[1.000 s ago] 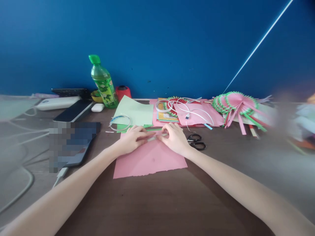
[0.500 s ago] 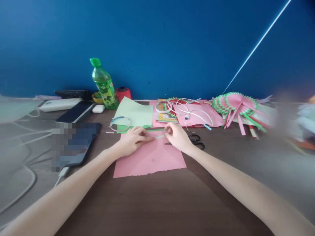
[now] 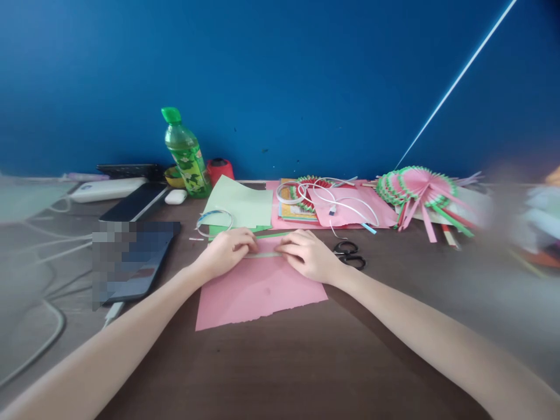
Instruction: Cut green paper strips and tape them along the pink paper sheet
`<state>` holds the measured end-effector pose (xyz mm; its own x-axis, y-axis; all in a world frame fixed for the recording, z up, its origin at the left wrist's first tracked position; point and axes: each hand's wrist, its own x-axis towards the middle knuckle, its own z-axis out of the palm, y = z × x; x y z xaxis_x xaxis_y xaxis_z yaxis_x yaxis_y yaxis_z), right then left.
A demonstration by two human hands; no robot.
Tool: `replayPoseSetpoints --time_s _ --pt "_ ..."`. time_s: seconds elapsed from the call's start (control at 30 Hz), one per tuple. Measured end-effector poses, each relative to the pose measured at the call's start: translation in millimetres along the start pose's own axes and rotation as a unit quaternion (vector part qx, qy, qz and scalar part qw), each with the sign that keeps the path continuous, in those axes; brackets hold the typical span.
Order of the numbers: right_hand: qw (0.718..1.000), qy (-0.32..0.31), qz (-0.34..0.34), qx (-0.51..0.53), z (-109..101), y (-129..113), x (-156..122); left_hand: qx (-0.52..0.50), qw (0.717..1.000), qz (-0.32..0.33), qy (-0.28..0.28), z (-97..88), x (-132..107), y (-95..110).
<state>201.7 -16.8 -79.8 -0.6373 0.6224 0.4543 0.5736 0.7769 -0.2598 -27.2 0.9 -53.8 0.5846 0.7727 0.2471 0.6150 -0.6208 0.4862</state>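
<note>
our left hand [image 3: 231, 252] has drawn leftward since half a second ago, baring more of the pale strip [image 3: 266, 255] between our hands; our right hand [image 3: 308, 254] now lies flatter, and the pink sheet [image 3: 265, 294] has slid a little nearer to us.

the strip lies across the far part of the pink sheet, in the middle of the table [image 3: 254, 373], somewhat short of its far edge. we have our left fingertips drawn together at the strip's left part and our right ones at its right part. each grip is narrow, though we cannot tell whether we pinch the strip or only press it.

just right of our right hand we see the black handles of the scissors [image 3: 350, 262]; their blades are hidden. beyond our left hand, toward the table's far edge, lies a pale green sheet [image 3: 245, 204]. farther right come pink papers [image 3: 350, 217] under a looped white cable [image 3: 332, 212], then pink and green paper fans [image 3: 422, 184]. left along the far edge, a green bottle [image 3: 189, 163] stands before the blue wall [image 3: 280, 87].
</note>
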Motion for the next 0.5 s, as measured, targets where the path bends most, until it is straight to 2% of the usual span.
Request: replayPoseSetpoints --time_s 0.13,0.23,0.33,0.5 --pt "0.999 -0.028 -0.030 -0.003 -2 -1 0 0.071 0.989 -0.082 0.095 -3.8 2 -5" --pt "0.999 -0.043 -0.033 -0.002 -4 -3 0 0.184 0.961 -0.143 0.150 -3.5 1 -12" --pt "0.999 -0.046 -0.020 -0.003 -3 -2 -1 0.256 0.940 -0.174 0.142 -1.3 0 -19" --pt "0.999 -0.032 -0.002 -0.020 -1 0 -1 0.279 0.939 -0.161 0.122 -1.1 0 -23"
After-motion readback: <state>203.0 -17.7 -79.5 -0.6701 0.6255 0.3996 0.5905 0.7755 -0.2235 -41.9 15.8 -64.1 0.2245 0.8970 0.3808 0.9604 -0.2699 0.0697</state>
